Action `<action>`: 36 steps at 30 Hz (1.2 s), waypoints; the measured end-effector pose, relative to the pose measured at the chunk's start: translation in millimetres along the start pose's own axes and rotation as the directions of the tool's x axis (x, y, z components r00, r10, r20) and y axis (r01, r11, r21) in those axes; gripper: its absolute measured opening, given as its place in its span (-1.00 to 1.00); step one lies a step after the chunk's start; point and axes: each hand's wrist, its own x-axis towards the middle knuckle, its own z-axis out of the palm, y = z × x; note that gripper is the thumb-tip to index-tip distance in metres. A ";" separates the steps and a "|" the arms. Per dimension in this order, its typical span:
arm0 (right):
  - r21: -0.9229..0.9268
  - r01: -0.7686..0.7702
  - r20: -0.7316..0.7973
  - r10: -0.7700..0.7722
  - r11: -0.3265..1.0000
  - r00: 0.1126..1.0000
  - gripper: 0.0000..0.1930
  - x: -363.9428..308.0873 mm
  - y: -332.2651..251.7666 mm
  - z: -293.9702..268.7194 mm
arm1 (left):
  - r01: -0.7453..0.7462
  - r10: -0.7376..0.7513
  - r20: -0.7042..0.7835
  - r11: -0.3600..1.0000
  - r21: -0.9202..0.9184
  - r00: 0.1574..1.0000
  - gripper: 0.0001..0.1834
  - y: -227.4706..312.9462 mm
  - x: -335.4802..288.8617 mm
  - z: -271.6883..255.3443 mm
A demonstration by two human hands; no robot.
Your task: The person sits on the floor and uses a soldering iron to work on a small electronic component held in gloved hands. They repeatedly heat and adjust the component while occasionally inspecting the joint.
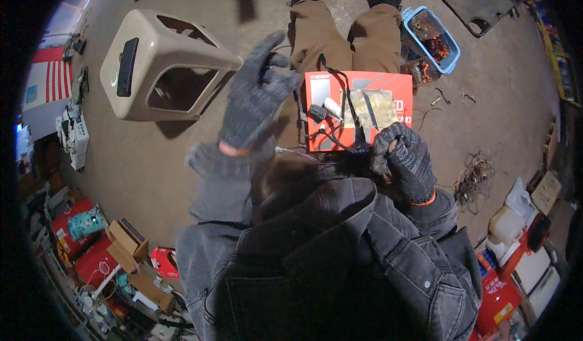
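Observation:
A red box [316,143] rests across the lap of my brown trousers. On it are a yellowish worn pad [349,113], a dark narrow blade-like piece [370,109], a white cylinder [332,108] and a black connector [317,112]. A black cable [348,95] crosses the box and runs toward its near right corner. There my right hand [405,162], in a grey knit glove, is closed at the cable's end. My left hand [258,92], gloved alike, is raised left of the box. Its fingers are curled, slightly blurred, and what they hold is hidden. Thin coloured wires [303,153] show below the box.
A beige plastic stool [136,68] lies on its side at the left. Right of my legs sits a blue tub [449,64] with copper-coloured scraps. Tangled wire [475,180] and small bits lie on the floor at right. Cardboard boxes [130,247] and clutter line both sides.

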 end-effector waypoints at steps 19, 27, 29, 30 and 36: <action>-0.106 -0.037 -0.046 0.032 0.994 0.998 -0.73 0.3 -12.0 18.9 | -0.707 0.647 0.292 0.601 0.373 0.704 -0.73 -9.0 -52.6 51.4; -0.715 0.363 0.039 -0.484 0.598 0.874 -0.75 4.3 -9.6 24.3 | -0.637 0.368 0.525 0.524 0.565 0.768 -0.81 13.4 -75.8 28.3; -0.754 0.388 0.047 -0.545 0.530 0.837 -0.75 4.0 -11.1 28.9 | -0.553 0.342 0.471 0.708 0.441 0.813 -0.80 13.6 -78.2 22.5; -0.737 0.391 0.046 -0.536 0.552 0.843 -0.76 3.3 -13.1 30.0 | -0.410 0.243 0.466 0.862 0.299 0.851 -0.79 14.4 -78.2 19.1; -0.684 0.405 0.108 -0.464 0.607 0.879 -0.79 2.9 -23.1 23.5 | 0.363 -0.153 0.651 0.910 -0.202 0.744 -0.76 40.9 -66.0 3.5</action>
